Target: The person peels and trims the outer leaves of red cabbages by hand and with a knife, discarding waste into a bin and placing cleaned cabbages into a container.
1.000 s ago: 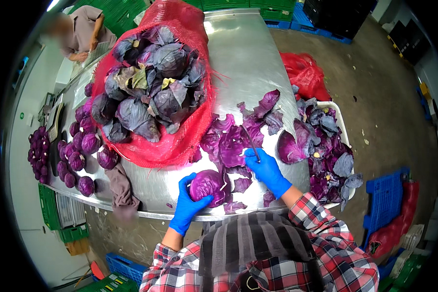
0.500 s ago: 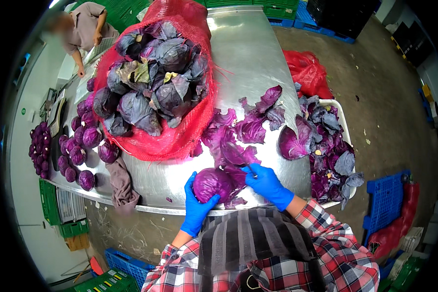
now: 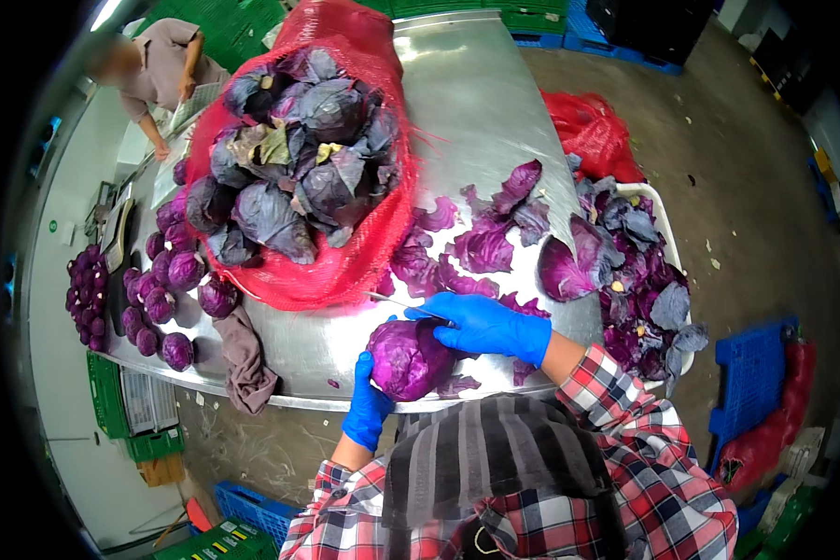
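Note:
A round purple cabbage head (image 3: 411,357) rests at the near edge of the steel table (image 3: 495,103). My left hand (image 3: 368,408), in a blue glove, grips its lower left side. My right hand (image 3: 483,324), also blue-gloved, lies over the cabbage's top right and holds a thin knife (image 3: 397,302) whose blade points left. Loose purple leaves (image 3: 481,245) lie just behind my hands.
An open red net sack (image 3: 345,261) full of untrimmed cabbages fills the table's middle. Trimmed cabbages (image 3: 163,289) sit at the left edge beside a brown cloth (image 3: 245,359). A white tub (image 3: 658,210) of leaf scraps stands right. Another person (image 3: 159,65) works at the far left.
My right hand with the knife has come from the loose leaves onto the cabbage's top. The left hand has shifted down the cabbage's left side. The cabbage stays near the table edge.

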A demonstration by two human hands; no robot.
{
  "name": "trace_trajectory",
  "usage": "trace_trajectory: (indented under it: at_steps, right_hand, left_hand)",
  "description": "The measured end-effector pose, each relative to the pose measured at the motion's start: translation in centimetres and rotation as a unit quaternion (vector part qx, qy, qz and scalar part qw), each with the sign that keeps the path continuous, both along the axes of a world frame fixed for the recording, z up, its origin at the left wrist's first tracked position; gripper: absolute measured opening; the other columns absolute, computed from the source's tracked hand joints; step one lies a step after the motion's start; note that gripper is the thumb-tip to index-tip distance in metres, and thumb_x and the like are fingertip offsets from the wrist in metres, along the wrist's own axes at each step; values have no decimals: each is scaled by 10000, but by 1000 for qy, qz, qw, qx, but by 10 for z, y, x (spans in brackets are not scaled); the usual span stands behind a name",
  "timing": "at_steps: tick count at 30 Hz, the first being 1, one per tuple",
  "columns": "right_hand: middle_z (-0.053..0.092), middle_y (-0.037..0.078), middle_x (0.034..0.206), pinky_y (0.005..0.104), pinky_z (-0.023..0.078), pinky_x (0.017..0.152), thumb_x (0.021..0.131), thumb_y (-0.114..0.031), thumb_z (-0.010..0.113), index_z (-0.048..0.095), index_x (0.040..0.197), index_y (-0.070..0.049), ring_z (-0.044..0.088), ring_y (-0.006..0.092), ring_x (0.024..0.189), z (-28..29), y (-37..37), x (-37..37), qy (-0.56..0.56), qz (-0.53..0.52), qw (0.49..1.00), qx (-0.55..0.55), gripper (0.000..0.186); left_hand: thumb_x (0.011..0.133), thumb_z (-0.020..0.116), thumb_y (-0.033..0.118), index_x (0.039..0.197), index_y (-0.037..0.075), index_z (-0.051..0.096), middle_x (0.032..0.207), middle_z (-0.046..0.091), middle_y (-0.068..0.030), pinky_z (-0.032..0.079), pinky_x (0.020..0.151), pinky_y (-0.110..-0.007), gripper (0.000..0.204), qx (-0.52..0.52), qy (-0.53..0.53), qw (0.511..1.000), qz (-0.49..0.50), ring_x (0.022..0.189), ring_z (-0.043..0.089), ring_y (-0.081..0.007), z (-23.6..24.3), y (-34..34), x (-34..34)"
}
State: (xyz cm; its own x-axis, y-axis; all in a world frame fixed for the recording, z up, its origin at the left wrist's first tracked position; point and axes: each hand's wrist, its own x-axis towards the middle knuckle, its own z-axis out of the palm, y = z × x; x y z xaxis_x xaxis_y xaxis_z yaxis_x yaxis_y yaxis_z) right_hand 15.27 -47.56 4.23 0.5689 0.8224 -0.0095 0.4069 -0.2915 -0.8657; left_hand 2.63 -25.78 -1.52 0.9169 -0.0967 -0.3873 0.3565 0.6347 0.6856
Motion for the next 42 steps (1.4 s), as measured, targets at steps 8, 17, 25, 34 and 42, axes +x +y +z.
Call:
trace_trajectory:
  at_steps: [8, 17, 25, 34, 42]
  right_hand:
    - [626, 79, 1021, 265, 494, 740, 890, -211, 614, 524, 1216, -15, 587, 103, 854, 21, -50, -1, 339, -263, 903, 2, 391]
    - [566, 157, 1233, 335, 435, 937, 909, -101, 526, 479, 1320, -59, 552, 224, 1129, -14, -59, -20, 55, -294, 944, 143, 416]
    - [670, 110, 1011, 327, 495, 806, 916, -230, 514, 616, 1172, -97, 646, 207, 897, -61, -44, -23, 233, -232, 944, 13, 307]
    - [633, 83, 975, 304, 496, 764, 854, -229, 674, 560, 1122, -33, 600, 154, 838, -18, -16, -44, 156, -225, 951, 144, 351]
    - [531, 47, 799, 286, 447, 652, 785, -334, 751, 525, 1004, -30, 466, 94, 701, -10, 11, -51, 217, -216, 942, 136, 437]
  left_hand:
    - [865, 455, 600, 1388, 87, 362, 1378, 426, -175, 373, 1048, -501, 738, -86, 81, 986, 119, 1245, 455, -327, -16, 1, -10]
    - [822, 614, 445, 1338, 142, 440, 1336, 476, -141, 384, 1042, -448, 623, 306, -78, 942, -115, 1238, 463, -291, 24, -33, 14]
    - [871, 567, 395, 1366, 96, 420, 1365, 449, -134, 343, 1068, -454, 597, 27, -85, 989, -115, 1259, 438, -294, 13, -8, 16]
    - [900, 541, 378, 1358, 45, 400, 1323, 468, -121, 372, 1040, -369, 584, 119, -52, 980, 148, 1211, 467, -240, 14, -15, 14]
    - [848, 669, 260, 1374, 41, 378, 1377, 419, -130, 346, 1053, -357, 639, 273, -128, 943, 142, 1226, 440, -228, 23, -33, 18]
